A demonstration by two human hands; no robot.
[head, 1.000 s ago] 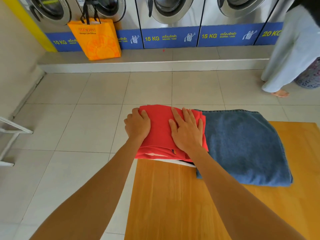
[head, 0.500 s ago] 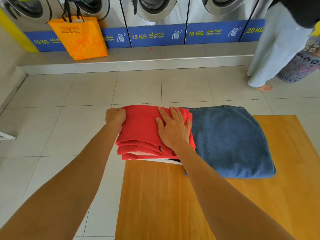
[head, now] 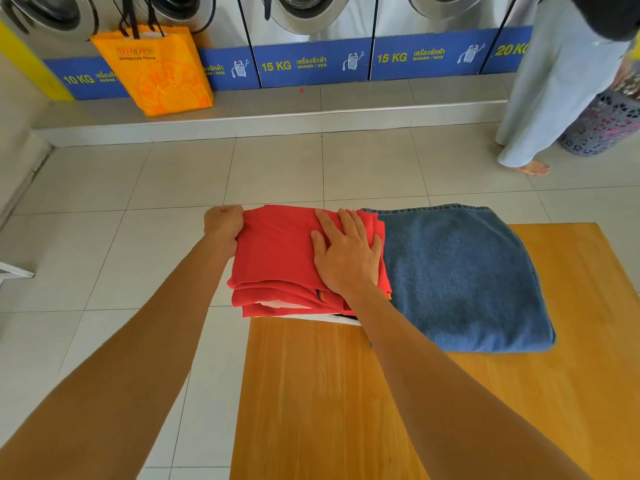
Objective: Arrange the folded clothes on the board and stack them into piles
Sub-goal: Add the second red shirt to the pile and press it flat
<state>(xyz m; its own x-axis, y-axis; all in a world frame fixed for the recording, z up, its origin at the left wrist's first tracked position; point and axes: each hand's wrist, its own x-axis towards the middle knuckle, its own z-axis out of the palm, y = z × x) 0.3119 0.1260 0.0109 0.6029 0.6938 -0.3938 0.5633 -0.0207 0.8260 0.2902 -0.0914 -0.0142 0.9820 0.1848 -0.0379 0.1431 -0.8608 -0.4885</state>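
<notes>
A pile of folded red clothes [head: 277, 251] lies at the far left corner of the wooden board [head: 329, 393], overhanging its left edge, with white and dark fabric showing underneath. My left hand [head: 223, 225] is curled around the pile's far left edge. My right hand [head: 346, 252] rests flat, fingers spread, on the pile's right side. A folded blue towel [head: 460, 278] lies on the board directly to the right, touching the red pile.
A row of washing machines [head: 311, 36] stands on a raised step at the back, with an orange bag [head: 156, 71] on the step. A person in pale trousers [head: 554, 84] stands barefoot at the right beside a patterned laundry basket [head: 606, 123]. Tiled floor lies left of the board.
My left hand has slid from the top of the red pile to its left edge and curled around it. My right hand stays pressed on top. The view has shifted.
</notes>
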